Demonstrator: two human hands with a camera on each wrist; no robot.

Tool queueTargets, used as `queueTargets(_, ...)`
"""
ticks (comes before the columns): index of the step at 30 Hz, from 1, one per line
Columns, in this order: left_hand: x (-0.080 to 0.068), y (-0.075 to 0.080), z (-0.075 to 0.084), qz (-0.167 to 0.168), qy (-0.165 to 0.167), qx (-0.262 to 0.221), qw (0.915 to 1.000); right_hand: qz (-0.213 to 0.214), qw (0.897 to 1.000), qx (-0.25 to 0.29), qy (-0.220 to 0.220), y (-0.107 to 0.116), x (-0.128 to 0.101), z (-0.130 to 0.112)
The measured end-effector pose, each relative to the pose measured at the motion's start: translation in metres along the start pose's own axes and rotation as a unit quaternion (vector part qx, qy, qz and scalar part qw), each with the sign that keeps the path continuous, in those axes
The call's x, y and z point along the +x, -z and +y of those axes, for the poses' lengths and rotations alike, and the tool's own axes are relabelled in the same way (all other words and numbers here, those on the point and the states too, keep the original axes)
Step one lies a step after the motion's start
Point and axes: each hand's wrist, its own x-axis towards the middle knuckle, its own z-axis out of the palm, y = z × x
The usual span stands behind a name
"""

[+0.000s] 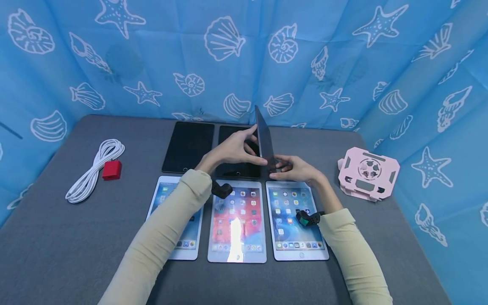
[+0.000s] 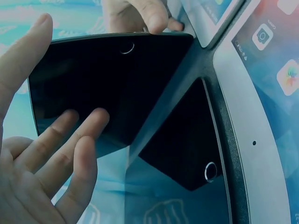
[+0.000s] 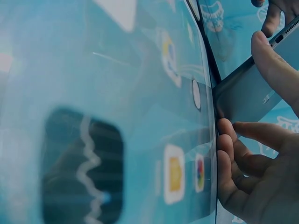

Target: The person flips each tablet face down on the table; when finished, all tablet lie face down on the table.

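Observation:
A dark tablet stands tilted up on its edge above the back of the grey table, and both hands hold it. My left hand grips its left side, fingers flat against the black screen and thumb at the edge. My right hand pinches its lower edge between thumb and curled fingers. Two more dark tablets lie flat at the back, one under the raised one. Three lit white tablets lie in a row in front.
A coiled white cable with a red block lies at the left of the table. A pink folding stand sits at the right. Blue curtains printed with shells close in the table on three sides.

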Motion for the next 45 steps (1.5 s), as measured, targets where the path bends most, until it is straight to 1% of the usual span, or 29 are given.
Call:
queueTargets(3, -0.001, 0.001, -0.002, -0.004, 0.000, 0.001, 1.0000, 0.002, 1.000, 0.000, -0.007, 0.000, 0.000, 0.000)
queueTargets(6, -0.002, 0.002, -0.006, -0.009, 0.007, -0.004, 0.9999, 0.004, 1.000, -0.005, -0.017, -0.001, 0.001, -0.002)
queueTargets(11, -0.004, 0.002, -0.014, -0.016, 0.024, -0.014, 0.9995, 0.016, 0.998, -0.031, -0.043, -0.002, 0.000, -0.004)
queueTargets(15, -0.005, 0.000, -0.019, -0.018, 0.026, -0.016, 0.9994, 0.022, 0.998, -0.038, -0.050, -0.003, 0.000, -0.003)
queueTargets(20, -0.005, -0.004, -0.021, -0.017, 0.028, -0.029, 0.9990, 0.023, 0.997, -0.039, -0.061, -0.002, -0.001, -0.002)
queueTargets(25, -0.004, -0.008, -0.022, -0.016, 0.037, -0.043, 0.9982, 0.024, 0.996, -0.054, -0.073, 0.001, -0.004, 0.000)
queueTargets(28, -0.002, -0.012, -0.022, -0.015, 0.038, -0.045, 0.9982, 0.031, 0.995, -0.056, -0.080, 0.003, -0.005, 0.002)
queueTargets(32, 0.001, -0.018, -0.023, -0.015, 0.038, -0.039, 0.9984, 0.043, 0.994, -0.055, -0.084, 0.005, -0.007, 0.005)
queueTargets(41, 0.008, -0.032, -0.024, -0.020, 0.049, -0.029, 0.9982, 0.047, 0.993, -0.054, -0.095, 0.013, -0.016, 0.010)
queueTargets(45, 0.013, -0.038, -0.023, -0.009, 0.041, 0.002, 0.9991, 0.052, 0.992, -0.057, -0.100, 0.016, -0.018, 0.011)
